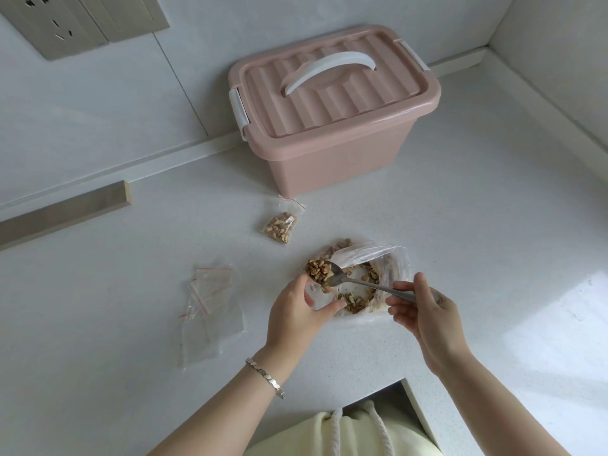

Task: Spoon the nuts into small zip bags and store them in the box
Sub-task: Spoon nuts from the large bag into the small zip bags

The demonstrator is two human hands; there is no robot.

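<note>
Over the left hand's [294, 312] gripped zip bag [316, 296], a spoon [363, 284] of nuts [318, 269] pinched by the right hand [424, 311].

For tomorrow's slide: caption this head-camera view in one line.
Right hand holds a spoon of nuts over the zip bag in the left hand; a filled bag lies near the closed box.
</note>
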